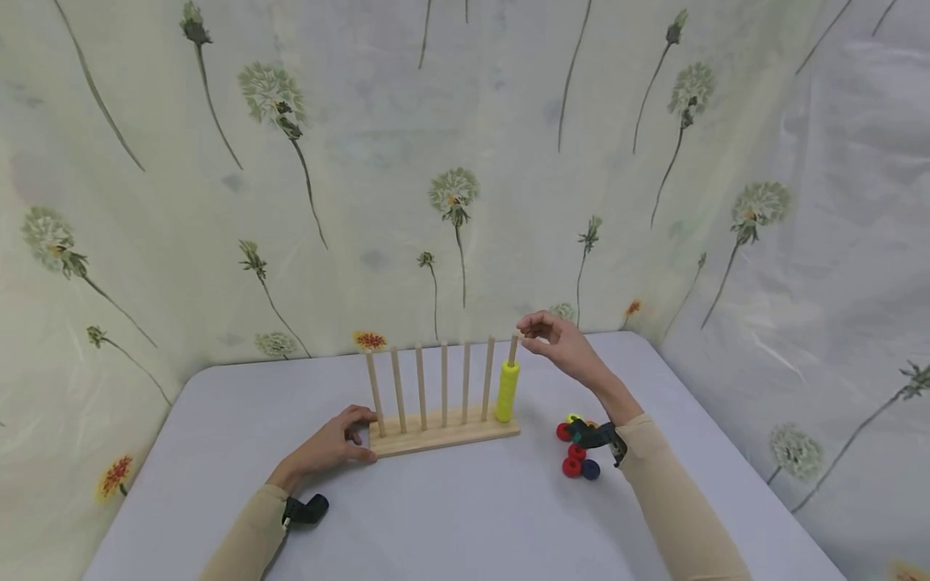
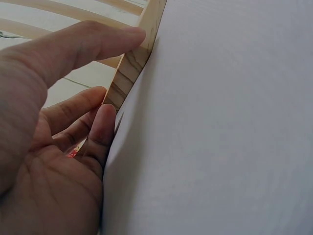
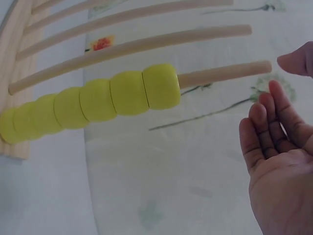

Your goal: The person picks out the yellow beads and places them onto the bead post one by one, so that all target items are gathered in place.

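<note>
A wooden peg stand (image 1: 443,439) with a row of upright pegs stands on the white table. Several yellow beads (image 3: 98,100) are stacked on its rightmost peg, whose bare tip (image 3: 264,67) rises above them; the other pegs hold no beads. My left hand (image 1: 328,444) grips the left end of the base, thumb on the front edge and fingers around the end and back. Up by the tip of the rightmost peg is my right hand (image 1: 563,343), thumb and fingers apart with nothing between them.
To the right of the stand lie loose beads, among them a red bead (image 1: 571,467) and a dark blue bead (image 1: 591,470). The right wrist's black camera (image 1: 592,436) partly hides that group. A flower-patterned cloth (image 1: 392,202) hangs behind the table.
</note>
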### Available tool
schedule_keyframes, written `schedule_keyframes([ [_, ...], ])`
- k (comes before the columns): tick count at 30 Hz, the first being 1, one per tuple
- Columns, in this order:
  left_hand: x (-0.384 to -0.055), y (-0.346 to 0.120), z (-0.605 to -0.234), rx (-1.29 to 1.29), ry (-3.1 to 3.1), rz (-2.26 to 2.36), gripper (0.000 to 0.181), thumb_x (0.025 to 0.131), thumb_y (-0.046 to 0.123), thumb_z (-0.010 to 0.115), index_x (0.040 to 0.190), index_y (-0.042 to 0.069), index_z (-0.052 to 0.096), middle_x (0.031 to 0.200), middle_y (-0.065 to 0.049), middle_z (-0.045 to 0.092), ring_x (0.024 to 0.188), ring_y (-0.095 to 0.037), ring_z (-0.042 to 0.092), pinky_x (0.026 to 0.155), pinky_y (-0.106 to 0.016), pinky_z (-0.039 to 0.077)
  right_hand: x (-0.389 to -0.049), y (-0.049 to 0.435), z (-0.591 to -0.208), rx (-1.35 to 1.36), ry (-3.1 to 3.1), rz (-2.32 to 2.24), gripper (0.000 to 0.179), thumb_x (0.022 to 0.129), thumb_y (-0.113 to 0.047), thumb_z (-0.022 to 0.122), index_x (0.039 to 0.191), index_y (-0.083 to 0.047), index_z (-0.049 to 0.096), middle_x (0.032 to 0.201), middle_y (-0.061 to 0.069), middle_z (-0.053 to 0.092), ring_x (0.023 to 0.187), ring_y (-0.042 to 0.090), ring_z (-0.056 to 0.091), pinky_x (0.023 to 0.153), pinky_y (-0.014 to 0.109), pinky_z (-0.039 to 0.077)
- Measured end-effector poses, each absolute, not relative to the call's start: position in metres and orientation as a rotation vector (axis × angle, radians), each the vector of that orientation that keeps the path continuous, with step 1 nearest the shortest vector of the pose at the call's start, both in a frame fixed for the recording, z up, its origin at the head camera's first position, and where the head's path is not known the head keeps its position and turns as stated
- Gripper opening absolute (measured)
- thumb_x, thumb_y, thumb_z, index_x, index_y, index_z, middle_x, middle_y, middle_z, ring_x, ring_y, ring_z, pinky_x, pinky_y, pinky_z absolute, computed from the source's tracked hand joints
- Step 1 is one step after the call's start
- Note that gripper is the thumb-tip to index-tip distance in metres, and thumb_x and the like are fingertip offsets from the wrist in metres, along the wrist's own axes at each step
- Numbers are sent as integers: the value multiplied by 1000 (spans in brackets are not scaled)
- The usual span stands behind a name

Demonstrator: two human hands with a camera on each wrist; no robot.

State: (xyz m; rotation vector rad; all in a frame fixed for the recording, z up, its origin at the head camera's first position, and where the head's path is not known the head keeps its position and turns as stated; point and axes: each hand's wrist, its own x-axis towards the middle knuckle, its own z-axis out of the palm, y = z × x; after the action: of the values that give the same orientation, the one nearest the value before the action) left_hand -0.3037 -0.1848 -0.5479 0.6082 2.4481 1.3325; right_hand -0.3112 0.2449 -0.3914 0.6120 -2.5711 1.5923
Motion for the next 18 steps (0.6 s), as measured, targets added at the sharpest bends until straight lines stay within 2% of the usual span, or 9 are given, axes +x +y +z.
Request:
schedule_keyframes([
  [4,-305,-185,-548,624,2448,1331,66,71,29,84,129,14,57,137,-5,44,95,-20,48,79,-29,40,-309,262,-399,594,-2581,1606,31,92,-22,66,116,-5,56,117,9,55,105,13,56,83,21,48],
  [11,-304,-185,-548,642,2454,1331,68,71,28,85,131,13,56,137,-5,45,93,-19,50,78,-27,42,-301,303,-433,482,-2695,1557,34,91,-27,67,117,-7,56,114,7,58,102,13,57,81,22,50],
  [15,-304,-186,-549,642,2451,1336,68,71,28,85,131,13,55,137,-6,45,93,-20,50,77,-27,42,-296,325,-458,420,-2789,1503,34,91,-28,67,117,-8,57,116,12,58,102,17,57,81,23,50],
  [18,-305,-186,-550,635,2445,1337,68,71,28,85,131,13,55,138,-6,44,93,-19,50,77,-26,42,-293,339,-480,390,-2845,1496,34,92,-21,65,119,-3,56,119,20,57,101,19,57,81,21,50],
])
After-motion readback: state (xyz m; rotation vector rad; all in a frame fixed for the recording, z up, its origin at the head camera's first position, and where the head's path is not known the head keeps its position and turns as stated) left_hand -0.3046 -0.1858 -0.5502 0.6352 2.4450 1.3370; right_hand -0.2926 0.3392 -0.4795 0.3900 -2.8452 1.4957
